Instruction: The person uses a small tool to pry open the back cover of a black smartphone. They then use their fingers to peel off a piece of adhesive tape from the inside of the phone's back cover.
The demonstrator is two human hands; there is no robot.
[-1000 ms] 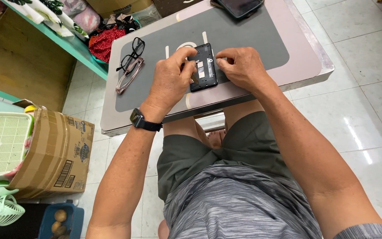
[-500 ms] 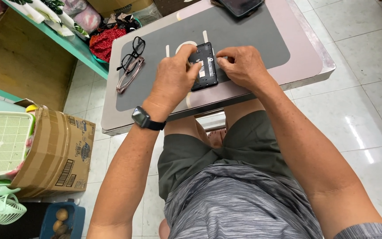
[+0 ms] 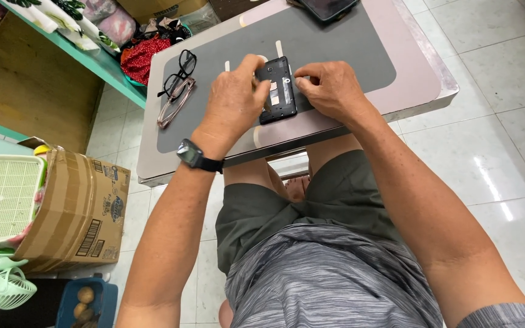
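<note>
Opened black phone [image 3: 276, 90], back cover off, lying flat on the grey mat [image 3: 335, 48] near the table's front edge. Long axis set away from the person. Judged light, stiff, fragile inside; best held by its edges. Left hand [image 3: 233, 103] fingers curled against its left edge; right hand [image 3: 329, 88] fingertips pinched on the right edge.

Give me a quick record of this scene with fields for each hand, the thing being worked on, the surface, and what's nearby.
left hand: grips the phone's left edge, smartwatch on the wrist
right hand: fingertips on the phone's right edge
phone: black, back cover off, lying flat
surface: grey mat on a pinkish table
nearby: two pairs of glasses left of the hands, cardboard box on the floor
</note>
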